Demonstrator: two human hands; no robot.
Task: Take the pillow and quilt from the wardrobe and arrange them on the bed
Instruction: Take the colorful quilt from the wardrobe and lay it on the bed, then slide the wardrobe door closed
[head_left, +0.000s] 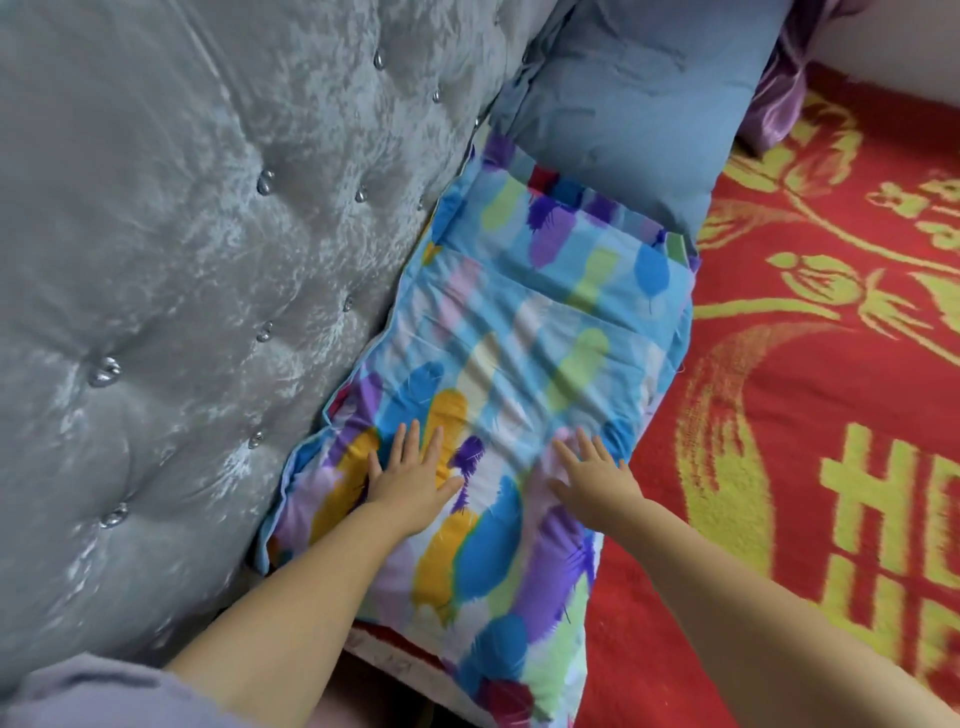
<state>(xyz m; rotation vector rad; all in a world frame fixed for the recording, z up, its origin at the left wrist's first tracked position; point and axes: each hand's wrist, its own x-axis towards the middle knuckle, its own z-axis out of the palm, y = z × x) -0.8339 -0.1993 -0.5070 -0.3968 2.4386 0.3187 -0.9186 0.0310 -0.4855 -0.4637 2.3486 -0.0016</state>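
Note:
A pillow in a blue cover with coloured feather prints (519, 338) lies flat on the bed against the headboard. My left hand (410, 475) presses palm-down on its near left part, fingers spread. My right hand (592, 478) lies flat on its near right part, fingers also apart. Neither hand grips anything. Beyond it, a plain blue pillow (634, 104) rests at the head of the bed, its near edge overlapping the patterned one. The bed is covered by a red blanket with yellow patterns (831, 415). No wardrobe is in view.
A grey tufted velvet headboard (182, 260) with shiny buttons fills the left side. A shiny purple cloth (784, 98) lies past the blue pillow at the top right. A lilac sleeve (78, 691) shows at the bottom left.

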